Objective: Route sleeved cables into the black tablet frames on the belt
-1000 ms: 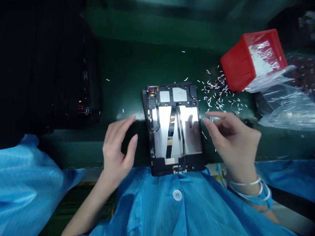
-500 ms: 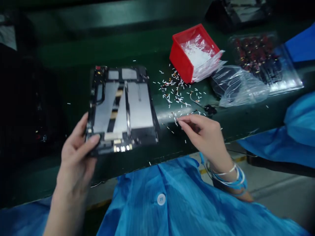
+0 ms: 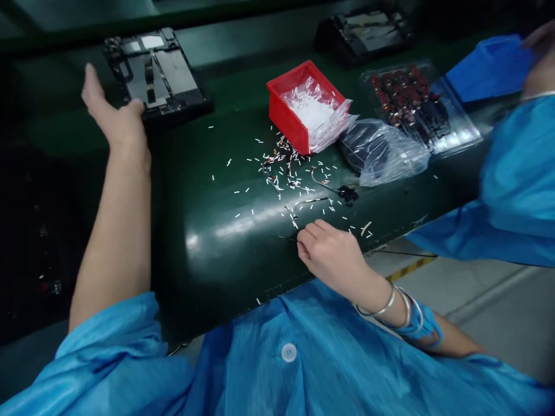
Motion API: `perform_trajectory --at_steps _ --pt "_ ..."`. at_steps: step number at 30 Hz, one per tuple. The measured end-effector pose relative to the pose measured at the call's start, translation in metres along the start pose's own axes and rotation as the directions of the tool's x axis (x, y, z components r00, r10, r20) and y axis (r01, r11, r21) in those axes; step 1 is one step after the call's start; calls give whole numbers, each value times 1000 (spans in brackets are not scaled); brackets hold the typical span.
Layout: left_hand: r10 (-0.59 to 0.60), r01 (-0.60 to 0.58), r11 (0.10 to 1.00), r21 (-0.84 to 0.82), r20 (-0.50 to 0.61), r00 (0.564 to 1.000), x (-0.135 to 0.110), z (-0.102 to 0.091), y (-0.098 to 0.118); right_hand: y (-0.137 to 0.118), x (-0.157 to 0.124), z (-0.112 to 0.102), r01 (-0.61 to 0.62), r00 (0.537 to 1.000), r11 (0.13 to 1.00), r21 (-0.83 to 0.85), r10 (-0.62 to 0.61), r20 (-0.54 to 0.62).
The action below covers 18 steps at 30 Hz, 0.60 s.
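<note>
An opened tablet-like device [image 3: 176, 70] with silvery battery panels and dark flex strips lies at the back left, on or over a black support. My left hand [image 3: 115, 118] is at its near left corner, fingers stretched out and spread, thumb beside the edge; whether it still touches cannot be made out. My right hand [image 3: 332, 251] is closed low over the green surface near the front edge. A thin dark line shows by its fingertips, but what they pinch is hidden. Just beyond it lie thin cables [image 3: 314, 200] among scattered small white pieces [image 3: 295, 185].
A red bin [image 3: 288, 124] holds white pieces in a plastic bag. Right of it are a clear bag [image 3: 390, 156] and a clear tray [image 3: 459, 136] of red-and-black parts. Another device [image 3: 373, 34] stands behind. A co-worker's hand [image 3: 541, 63] is by a blue bin [image 3: 489, 66].
My left hand has carried the device away to the back left, and its fingers have come apart. My right hand has drawn slightly nearer the front edge, its fingers more curled. The view has shifted.
</note>
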State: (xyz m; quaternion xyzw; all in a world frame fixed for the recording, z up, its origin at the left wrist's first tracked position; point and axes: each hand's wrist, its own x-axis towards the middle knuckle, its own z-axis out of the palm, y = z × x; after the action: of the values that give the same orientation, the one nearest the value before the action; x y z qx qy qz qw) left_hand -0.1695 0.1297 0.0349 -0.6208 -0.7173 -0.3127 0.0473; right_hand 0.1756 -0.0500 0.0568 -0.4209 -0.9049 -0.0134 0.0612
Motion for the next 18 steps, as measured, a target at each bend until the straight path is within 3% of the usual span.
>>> perform_trajectory --at_steps 2,4,6,9,11,12,14,16,17,18 --pt "-67 44 947 -318 -62 996 -31 -12 30 14 2 -6 -62 997 994 93 65 -32" --pt "85 35 805 -593 173 981 -69 -23 66 30 5 -13 -167 984 975 145 175 -43" --pt "195 80 730 -679 320 927 -106 -32 99 44 8 -18 -250 966 958 139 257 -32" --pt "242 403 555 -728 605 759 -143 -39 128 50 13 -23 -237 967 955 181 249 -51" --pt "235 607 413 -679 723 650 -154 -39 135 44 16 -25 -126 984 970 209 150 -101" --pt "249 703 335 -627 779 576 -156 -38 136 40 17 -24 -51 989 979 198 77 -128" --pt "340 858 213 -468 858 384 -158 -37 136 30 20 -22 96 983 985 145 -71 -168" --pt "440 925 183 -333 869 226 -158 -37 135 23 22 -18 193 964 976 96 -171 -204" --pt "465 933 183 -309 863 195 -158 -37 135 21 23 -16 219 955 972 84 -195 -225" --pt "472 933 181 -311 860 195 -159 -38 136 20 24 -15 233 946 969 82 -207 -248"
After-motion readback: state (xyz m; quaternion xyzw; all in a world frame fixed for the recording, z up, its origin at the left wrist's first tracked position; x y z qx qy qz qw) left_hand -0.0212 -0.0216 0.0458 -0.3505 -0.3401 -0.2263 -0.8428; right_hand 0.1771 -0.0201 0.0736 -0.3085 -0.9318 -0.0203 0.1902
